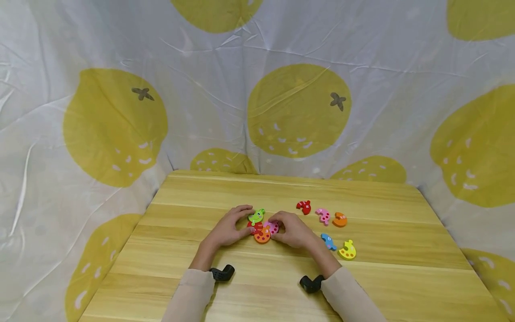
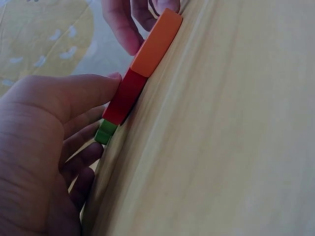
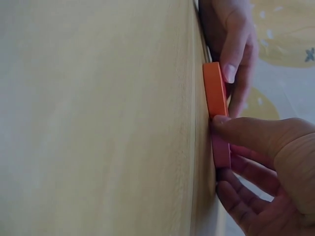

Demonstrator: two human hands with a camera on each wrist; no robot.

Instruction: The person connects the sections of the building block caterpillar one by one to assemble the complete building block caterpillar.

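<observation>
Pink piece [image 3: 221, 152] sits against the orange piece [image 1: 262, 237], pinched in the right hand [image 1: 293, 230]; left hand [image 1: 229, 227] grips the red piece [image 2: 125, 97], also touching orange. Probably light, stiff, maybe slick, so I'd grab the edges.

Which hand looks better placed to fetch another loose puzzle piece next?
Probably the right hand, once it releases the pink piece it pinches: all five loose pieces lie on its side. The left hand is farther away, touching a red piece.
</observation>
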